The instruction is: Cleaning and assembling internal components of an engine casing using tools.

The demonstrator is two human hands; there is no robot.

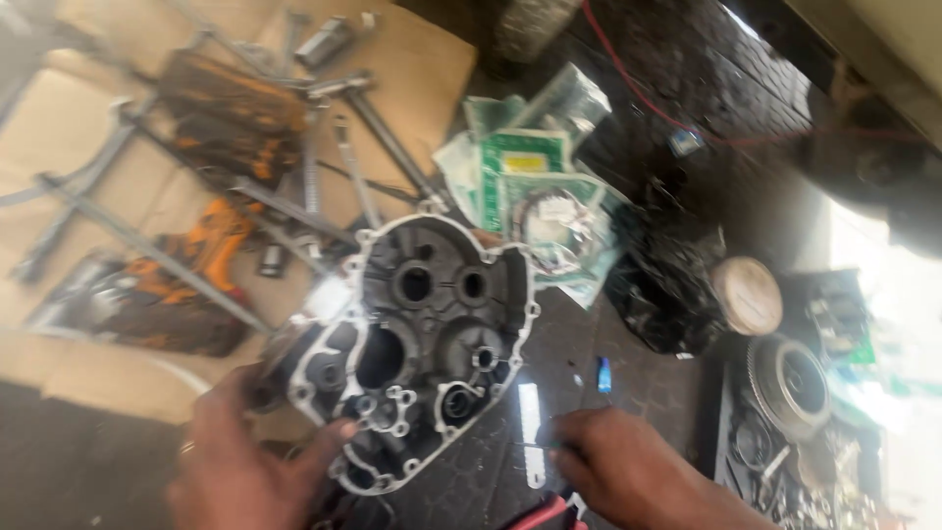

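- The left hand grips a metal engine case half at its lower left edge, fingers closed around the rim and the thumb lying across the casting's inner face.
- The case half sits low in the middle of the view, tilted, open side up, showing round bearing bores and a pale machined rim with bolt holes.
- The right hand is just right of the case, apart from it, fingers pinched together on a thin metal tool whose tip points left toward the casting; the blur hides what kind of tool it is.
- A pale flat strip lies on the dark floor between the case and the right hand.
- Behind the case lies a heap of green and white gasket packets.
- To the upper left, long wrenches and orange-and-black tools are spread over flattened cardboard.
- To the right lie a black plastic bag, a round tan lid and a toothed clutch basket.
- A red wire runs across the floor at the top.
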